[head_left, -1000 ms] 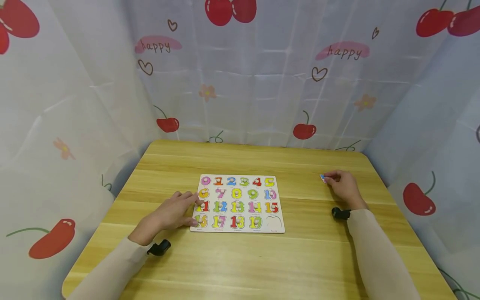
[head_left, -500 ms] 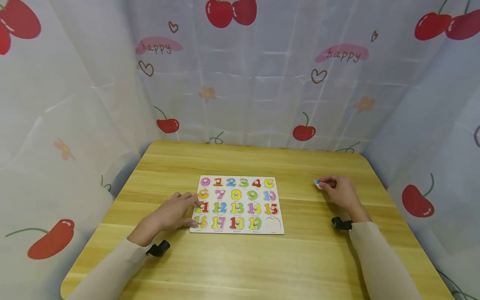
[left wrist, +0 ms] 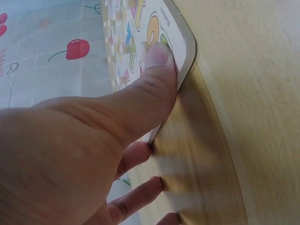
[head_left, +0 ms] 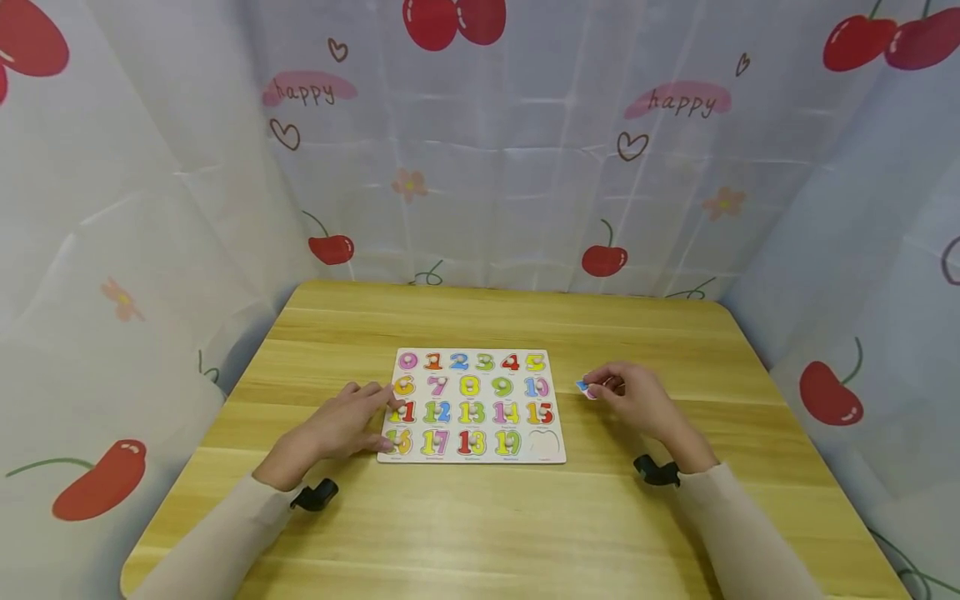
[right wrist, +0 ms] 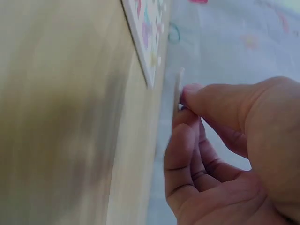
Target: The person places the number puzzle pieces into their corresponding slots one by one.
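A white number puzzle board [head_left: 480, 458] lies on the table, filled with colourful knobbed numbers from 0 to 19. Only the bottom right outline holds no piece. My left hand [head_left: 337, 429] rests at the board's left edge, its thumb [left wrist: 152, 86] pressing beside the 16 and its other fingers spread. Right of the board, my right hand [head_left: 633, 400] pinches a small blue and pink puzzle piece [head_left: 584, 387] between thumb and fingertips. In the right wrist view the piece [right wrist: 177, 89] appears edge-on above the table; its face is mostly hidden.
The light wood table [head_left: 480, 533] has rounded corners. A white curtain [head_left: 480, 200] printed with cherries and hearts stands around its back and sides. A black wrist camera [head_left: 315, 495] sits at the left cuff, another black wrist camera [head_left: 657, 471] at the right.
My right hand has moved left and nearer to me, carrying the puzzle piece from the right part of the table toward the board. My left hand has stayed on the board.
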`<state>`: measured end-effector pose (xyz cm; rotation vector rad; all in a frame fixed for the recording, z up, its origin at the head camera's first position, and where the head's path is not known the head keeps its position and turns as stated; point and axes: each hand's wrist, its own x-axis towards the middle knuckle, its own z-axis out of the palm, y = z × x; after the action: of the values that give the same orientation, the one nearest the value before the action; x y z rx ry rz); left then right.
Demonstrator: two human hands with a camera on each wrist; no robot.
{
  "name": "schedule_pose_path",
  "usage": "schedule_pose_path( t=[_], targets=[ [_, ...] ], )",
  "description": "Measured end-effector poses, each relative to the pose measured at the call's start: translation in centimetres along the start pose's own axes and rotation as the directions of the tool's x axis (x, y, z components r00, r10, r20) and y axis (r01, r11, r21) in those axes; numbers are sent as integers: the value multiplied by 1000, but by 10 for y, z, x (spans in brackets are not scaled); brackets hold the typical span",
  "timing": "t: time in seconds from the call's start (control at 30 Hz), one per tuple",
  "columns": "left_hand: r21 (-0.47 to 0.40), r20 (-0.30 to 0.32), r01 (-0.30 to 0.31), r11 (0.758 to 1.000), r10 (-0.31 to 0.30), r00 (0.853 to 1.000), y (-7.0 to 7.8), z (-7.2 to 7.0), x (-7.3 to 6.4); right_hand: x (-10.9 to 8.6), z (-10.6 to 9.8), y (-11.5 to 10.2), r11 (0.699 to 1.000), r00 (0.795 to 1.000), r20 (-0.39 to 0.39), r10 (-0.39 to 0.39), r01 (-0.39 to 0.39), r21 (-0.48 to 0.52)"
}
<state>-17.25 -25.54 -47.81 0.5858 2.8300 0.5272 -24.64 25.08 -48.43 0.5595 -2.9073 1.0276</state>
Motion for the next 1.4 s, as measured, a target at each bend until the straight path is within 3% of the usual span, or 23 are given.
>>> schedule_pose_path(
  t=[0.23, 0.57, 0.77, 1.1, 1.4],
  targets=[
    [8, 11, 8, 1000, -8, 1000, -1, 2, -1, -17, 20, -24, 997, 989, 134, -65, 58, 53],
    [3, 4, 11, 1000, -11, 1000, -3, 3, 3, -29, 36, -47, 986, 959, 235, -161, 147, 73],
    [-1, 0, 5, 1000, -5, 1000, -4, 3, 1, -32, 47, -53, 983, 953, 251, -170, 145, 116],
    [3, -8, -1, 1000, 1, 1000, -3, 3, 0, -34, 56, -57, 987, 967, 210, -145, 124, 106],
    [-2, -7, -3, 1000, 3, 1000, -2, 3, 0, -33, 52, -60, 981, 950, 246, -192, 182, 61]
  ],
)
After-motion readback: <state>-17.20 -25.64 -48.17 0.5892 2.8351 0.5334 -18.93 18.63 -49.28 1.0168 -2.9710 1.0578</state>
